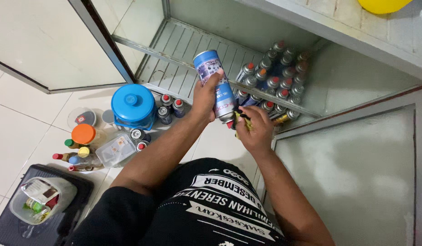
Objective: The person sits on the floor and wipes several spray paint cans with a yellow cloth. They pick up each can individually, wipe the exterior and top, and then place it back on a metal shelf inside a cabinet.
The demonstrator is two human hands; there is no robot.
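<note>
We grip a blue gas canister [215, 84] in our left hand [204, 98], tilted above the cabinet shelf [174, 50]; our right hand [255, 130] clutches a yellow-black cloth [243, 121] at its nozzle end.

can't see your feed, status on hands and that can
Left hand gripping blue spray can, base up. Right hand at its cap end, yellow-black bit in fingers. Stacked canisters behind in cabinet.

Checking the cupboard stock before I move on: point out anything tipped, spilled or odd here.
No spill shows. The gas cans in the cupboard lie on their sides in a stack, not upright. The left hand holds a blue spray can nozzle down while the right hand presses a cloth to its cap end. Bottles and jars clutter the floor.
</note>
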